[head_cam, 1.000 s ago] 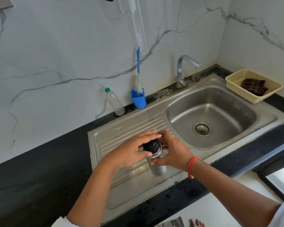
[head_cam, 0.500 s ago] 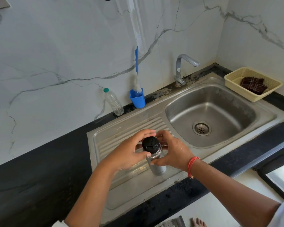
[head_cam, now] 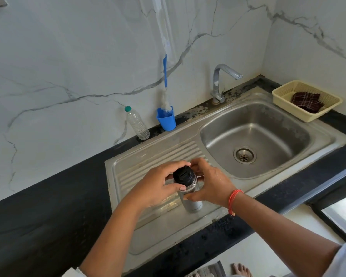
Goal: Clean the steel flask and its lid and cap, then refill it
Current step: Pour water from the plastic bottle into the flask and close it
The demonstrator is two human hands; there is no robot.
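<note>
Left hand (head_cam: 158, 185) grips the black round lid (head_cam: 183, 175); right hand (head_cam: 211, 184) holds the cylindrical steel flask (head_cam: 192, 203), standing on the ribbed steel drainboard (head_cam: 140, 168). I judge that twisting against a loose hold could topple the flask.

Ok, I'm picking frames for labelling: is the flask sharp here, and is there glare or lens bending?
Head view: flask, lid, left hand and right hand are sharp, no motion blur; head view: soft even daylight, only a dull sheen in the sink, nothing blown out; head view: the wide lens makes the wall corner lean.
</note>
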